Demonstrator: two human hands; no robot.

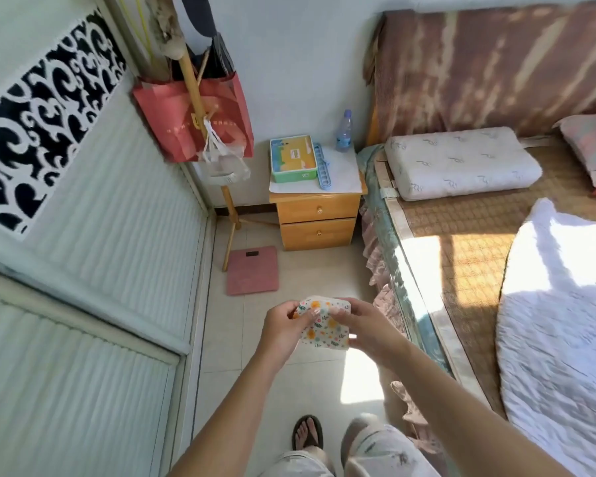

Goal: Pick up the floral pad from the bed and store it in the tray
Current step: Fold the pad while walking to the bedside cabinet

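The floral pad (325, 328) is a small white square with orange flowers and green leaves. It hangs in the air over the tiled floor, held between both hands. My left hand (283, 330) pinches its upper left corner. My right hand (365, 327) grips its right side. The bed (461, 256) with a woven mat lies to the right. A green-rimmed tray-like box (293, 158) with a yellow and blue top sits on the wooden nightstand (319, 220) ahead.
On the nightstand are a water bottle (343, 131) and a blue strip (322, 165). A pink scale (252, 270) lies on the floor beside a coat stand (228, 215) carrying a red bag (193, 118). White wardrobe doors (93, 270) fill the left; a pillow (461, 163) and white blanket (561, 321) lie on the bed.
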